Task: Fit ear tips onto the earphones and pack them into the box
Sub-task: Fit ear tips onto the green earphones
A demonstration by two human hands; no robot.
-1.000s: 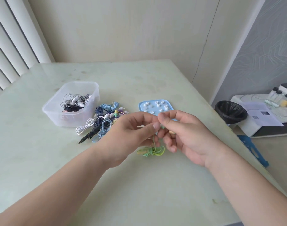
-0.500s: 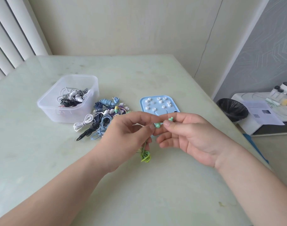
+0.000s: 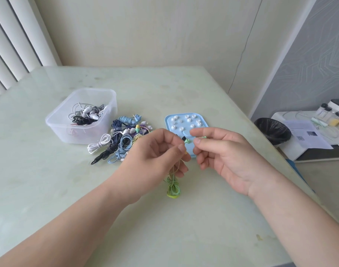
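My left hand [image 3: 161,151] pinches a green earbud [image 3: 186,141] between thumb and forefinger, above the table. Its green coiled cable [image 3: 173,187] hangs down from that hand to the tabletop. My right hand [image 3: 222,151] is just to the right, fingers curled, with a small green piece [image 3: 203,137] showing at its fingertips. Behind both hands lies a blue lid [image 3: 186,132] carrying several white ear tips [image 3: 181,128]. A clear plastic box [image 3: 82,115] at the left holds several white and black earphones. A pile of bundled earphones [image 3: 122,141] lies between box and lid.
The pale green table [image 3: 164,228] ends at a right edge near my right forearm. Beyond it on the floor stand a black-lined bin [image 3: 272,130] and a white unit with papers and jars [image 3: 309,135]. Vertical blinds [image 3: 14,45] hang at far left.
My hands have drawn slightly apart, so the earbud now shows between them. The cable coil hangs straighter below my left hand. The view has tilted a little.
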